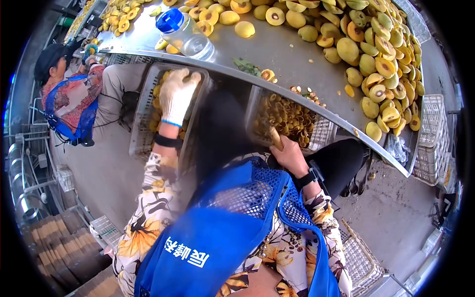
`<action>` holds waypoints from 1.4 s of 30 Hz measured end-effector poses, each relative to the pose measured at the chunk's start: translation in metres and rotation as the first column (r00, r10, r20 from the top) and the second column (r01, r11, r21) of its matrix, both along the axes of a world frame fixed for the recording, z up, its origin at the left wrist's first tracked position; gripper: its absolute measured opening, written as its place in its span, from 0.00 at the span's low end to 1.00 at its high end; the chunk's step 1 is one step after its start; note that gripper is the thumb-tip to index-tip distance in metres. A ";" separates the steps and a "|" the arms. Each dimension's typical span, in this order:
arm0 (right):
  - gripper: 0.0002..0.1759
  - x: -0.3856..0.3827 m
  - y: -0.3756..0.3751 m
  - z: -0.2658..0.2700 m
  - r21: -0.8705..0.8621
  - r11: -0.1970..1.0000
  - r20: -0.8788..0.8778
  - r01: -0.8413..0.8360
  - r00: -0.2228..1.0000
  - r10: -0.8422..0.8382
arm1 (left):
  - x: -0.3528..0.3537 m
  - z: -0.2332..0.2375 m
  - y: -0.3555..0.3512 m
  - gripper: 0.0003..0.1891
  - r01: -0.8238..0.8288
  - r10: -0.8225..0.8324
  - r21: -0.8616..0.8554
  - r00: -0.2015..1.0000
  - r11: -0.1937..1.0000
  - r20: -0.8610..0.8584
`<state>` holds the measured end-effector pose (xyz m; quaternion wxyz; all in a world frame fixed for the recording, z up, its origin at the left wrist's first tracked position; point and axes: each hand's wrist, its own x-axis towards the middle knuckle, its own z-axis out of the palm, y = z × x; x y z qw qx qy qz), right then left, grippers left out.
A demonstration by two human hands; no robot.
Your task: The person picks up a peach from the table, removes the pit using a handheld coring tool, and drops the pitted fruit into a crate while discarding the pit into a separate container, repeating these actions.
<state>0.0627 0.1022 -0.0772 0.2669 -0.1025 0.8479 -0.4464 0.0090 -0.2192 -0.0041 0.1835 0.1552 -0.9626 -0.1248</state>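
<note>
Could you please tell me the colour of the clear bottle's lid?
The lid of the clear plastic bottle is bright blue, as the head view shows.

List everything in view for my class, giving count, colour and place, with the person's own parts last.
Table: one, grey, top
Fruit: many, yellow, mostly on table
Bottle: one, clear, blue-capped, table's left
Leaves: few, green, table's near edge
Left basket: one, pale, holding fruit
Middle basket: one, white, holding brownish scraps
Stacked baskets: count unclear, white, right
Lower basket: one, white, lower right
Plastic bag: one, clear, table's right corner
Stacks: several, brown, lower left
Co-worker: one, dark-capped, left
Apron: one, blue, on wearer
Left hand: one, white-gloved, over left basket
Right hand: one, bare, gripping tan handle
</note>
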 end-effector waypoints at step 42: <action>0.23 -0.045 0.003 0.056 -0.601 0.756 0.155 0.258 0.966 -0.207 | -0.008 0.004 0.133 0.36 0.448 -0.822 0.823 0.568 0.349 0.040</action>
